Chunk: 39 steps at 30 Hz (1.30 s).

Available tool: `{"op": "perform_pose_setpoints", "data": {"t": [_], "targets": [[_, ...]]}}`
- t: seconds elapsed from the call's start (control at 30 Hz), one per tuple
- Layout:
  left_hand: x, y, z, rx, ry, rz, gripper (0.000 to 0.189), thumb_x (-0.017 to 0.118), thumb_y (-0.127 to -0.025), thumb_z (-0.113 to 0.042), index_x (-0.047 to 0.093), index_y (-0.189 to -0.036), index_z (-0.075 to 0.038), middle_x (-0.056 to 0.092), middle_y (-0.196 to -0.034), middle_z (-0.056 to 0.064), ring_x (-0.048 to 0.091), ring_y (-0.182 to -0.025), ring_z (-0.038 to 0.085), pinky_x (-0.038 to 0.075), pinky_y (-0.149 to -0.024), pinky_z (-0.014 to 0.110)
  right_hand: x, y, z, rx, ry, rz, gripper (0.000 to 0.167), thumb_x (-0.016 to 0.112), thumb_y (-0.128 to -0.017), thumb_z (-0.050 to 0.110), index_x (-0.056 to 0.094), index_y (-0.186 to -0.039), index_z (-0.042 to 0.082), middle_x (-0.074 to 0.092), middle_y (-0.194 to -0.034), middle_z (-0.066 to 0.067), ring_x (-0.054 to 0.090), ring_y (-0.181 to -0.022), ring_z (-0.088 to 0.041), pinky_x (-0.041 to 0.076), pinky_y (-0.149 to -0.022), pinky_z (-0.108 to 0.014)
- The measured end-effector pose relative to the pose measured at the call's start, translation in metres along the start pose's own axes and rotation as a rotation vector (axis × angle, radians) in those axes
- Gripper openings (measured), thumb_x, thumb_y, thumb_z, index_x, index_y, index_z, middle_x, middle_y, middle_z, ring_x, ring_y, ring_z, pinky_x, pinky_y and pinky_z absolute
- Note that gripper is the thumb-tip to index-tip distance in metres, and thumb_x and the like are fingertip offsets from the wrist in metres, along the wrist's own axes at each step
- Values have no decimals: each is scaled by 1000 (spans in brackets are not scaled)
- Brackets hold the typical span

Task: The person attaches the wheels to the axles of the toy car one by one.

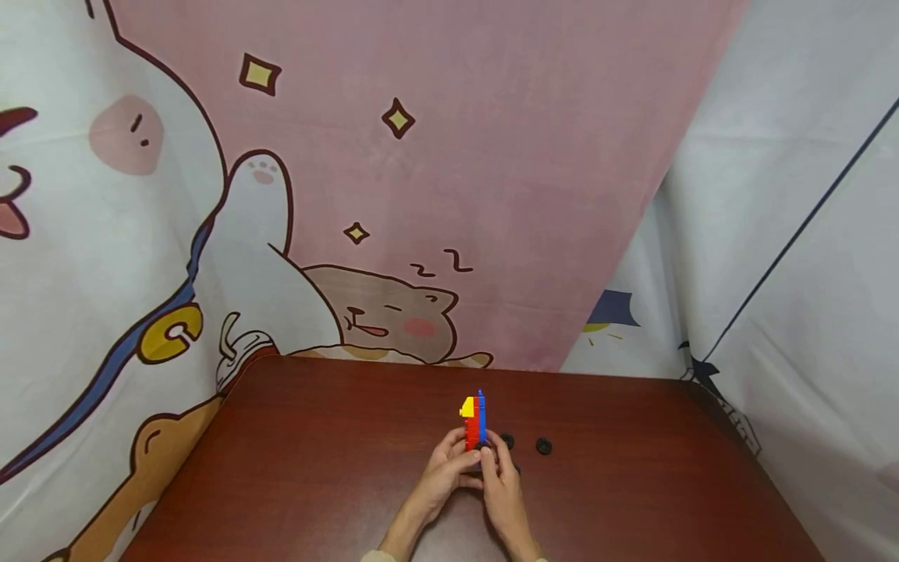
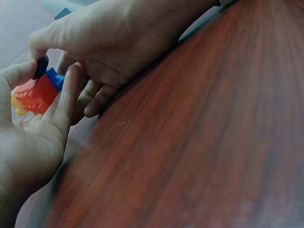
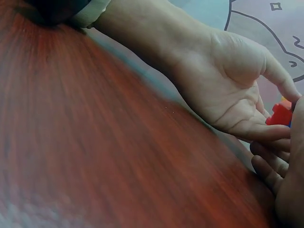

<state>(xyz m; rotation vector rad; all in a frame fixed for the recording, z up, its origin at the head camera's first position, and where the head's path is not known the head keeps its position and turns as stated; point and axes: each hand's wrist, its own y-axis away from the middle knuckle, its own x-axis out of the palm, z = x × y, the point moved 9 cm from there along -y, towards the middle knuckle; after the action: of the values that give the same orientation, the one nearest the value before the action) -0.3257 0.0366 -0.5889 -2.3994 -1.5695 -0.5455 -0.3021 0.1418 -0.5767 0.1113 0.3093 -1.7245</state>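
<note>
Both hands meet at a toy of building bricks [image 1: 472,421], red with a yellow piece at its far end and a blue strip along the right side. My left hand [image 1: 437,480] grips the red bricks [image 2: 38,95], its fingers beneath them. A small black wheel [image 2: 41,68] sits at the toy's near end, between the two thumbs. My right hand [image 1: 504,496] pinches at this wheel with its thumb, while its other fingers curl around by the blue piece [image 2: 56,79]. Fingers hide much of the toy in the right wrist view.
A loose black wheel [image 1: 544,446] lies on the dark red wooden table [image 1: 316,468], right of the hands. Another wheel [image 1: 507,441] lies just behind the right hand, partly covered. Printed cartoon cloth [image 1: 527,195] hangs beyond the table's far edge.
</note>
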Motion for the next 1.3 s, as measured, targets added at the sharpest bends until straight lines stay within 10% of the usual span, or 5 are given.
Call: {"op": "perform_pose_setpoints", "data": {"t": [1.3], "targets": [[-8, 0, -1, 8, -71, -79, 46, 60, -94, -14, 41, -133, 1, 67, -103, -2, 68, -74, 13, 55, -55, 25, 11, 1, 3, -46, -18, 116, 34, 36, -109, 31, 42, -135, 10, 56, -130, -16, 59, -113, -21, 51, -87, -31]]}}
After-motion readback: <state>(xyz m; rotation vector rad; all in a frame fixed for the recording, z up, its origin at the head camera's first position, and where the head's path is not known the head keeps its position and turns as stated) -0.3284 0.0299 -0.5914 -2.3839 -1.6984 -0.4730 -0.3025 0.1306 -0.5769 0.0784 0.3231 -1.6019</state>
